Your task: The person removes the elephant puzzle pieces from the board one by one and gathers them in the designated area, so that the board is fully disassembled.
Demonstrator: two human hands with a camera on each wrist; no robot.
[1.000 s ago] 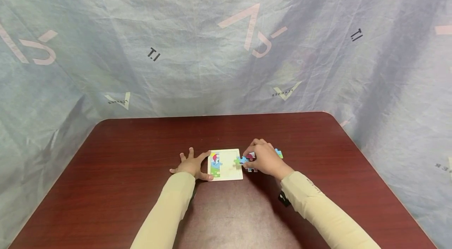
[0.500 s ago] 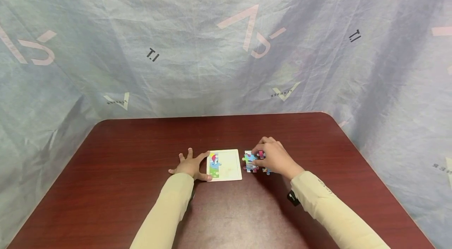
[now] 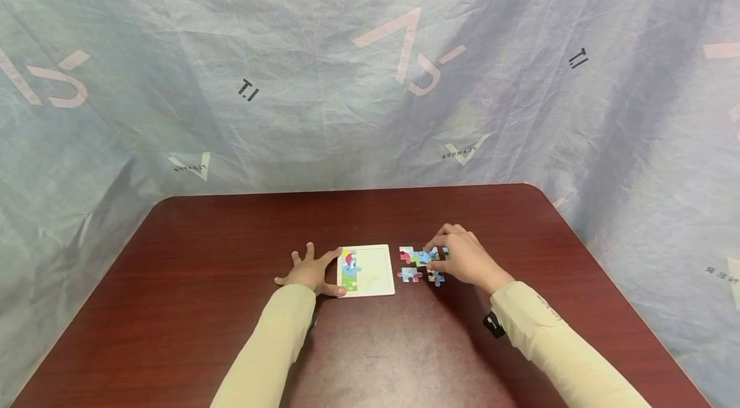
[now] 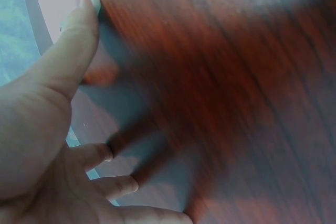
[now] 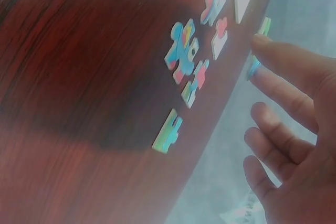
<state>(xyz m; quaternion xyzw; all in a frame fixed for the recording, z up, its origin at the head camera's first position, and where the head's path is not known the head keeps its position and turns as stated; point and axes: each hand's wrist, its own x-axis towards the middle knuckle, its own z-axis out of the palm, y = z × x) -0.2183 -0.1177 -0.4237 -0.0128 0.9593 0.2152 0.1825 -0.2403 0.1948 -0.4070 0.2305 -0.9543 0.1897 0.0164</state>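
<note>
A pale puzzle board lies flat on the table, its left strip filled with pieces showing a blue figure in a red cap. My left hand spreads its fingers at the board's left side, thumb and index finger on the edge. In the left wrist view, the left thumb rests on the board's corner. My right hand pinches a blue-and-green puzzle piece between thumb and index finger, right of the board. The right wrist view shows this piece raised off the table, partly hidden by the fingertips.
Several loose puzzle pieces lie right of the board, among them a pinkish-blue piece and a blue piece. A green-edged piece lies apart from those. The dark red table ends at a hanging grey cloth.
My right hand has moved right, away from the board, carrying the blue-and-green puzzle piece over the loose pieces. The left hand keeps its place on the board.
</note>
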